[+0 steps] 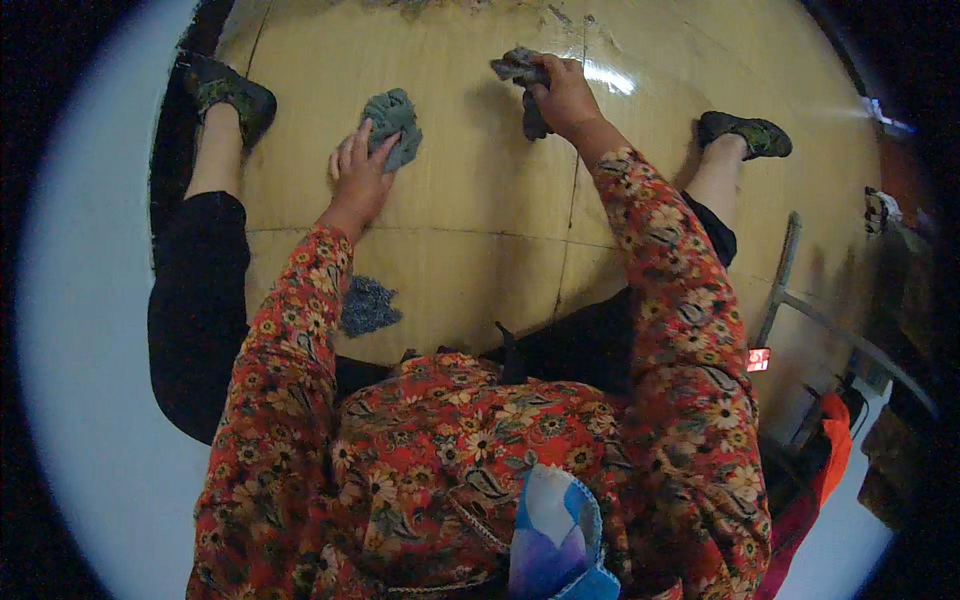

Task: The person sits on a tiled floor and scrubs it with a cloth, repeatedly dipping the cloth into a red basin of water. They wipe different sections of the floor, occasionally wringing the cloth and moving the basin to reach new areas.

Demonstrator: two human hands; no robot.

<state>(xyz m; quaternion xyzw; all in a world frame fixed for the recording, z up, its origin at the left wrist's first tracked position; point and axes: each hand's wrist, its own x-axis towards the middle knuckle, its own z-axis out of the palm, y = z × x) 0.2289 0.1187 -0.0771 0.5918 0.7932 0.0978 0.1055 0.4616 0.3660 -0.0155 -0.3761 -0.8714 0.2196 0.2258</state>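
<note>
My left hand (361,171) is on a crumpled grey-green cloth (401,120), its thumb and forefinger spread over the near side. The cloth lies bunched on yellowish tiled floor (450,187). Farther forward and to the right, my right hand (566,94) grips a dark grey rag (520,66) between thumb and fingers. Part of that rag hangs below the hand; whether it touches the floor is hard to tell. Nearer my body, beside my left forearm, lies a dark blue-grey speckled pad or cloth (369,306), touched by neither hand.
My legs are spread, with a dark patterned shoe (240,101) at left and another shoe (742,135) at right. A white wall (97,300) runs along the left. On the right are a metal frame (784,285), a small lit red display (758,360) and orange fabric (834,442).
</note>
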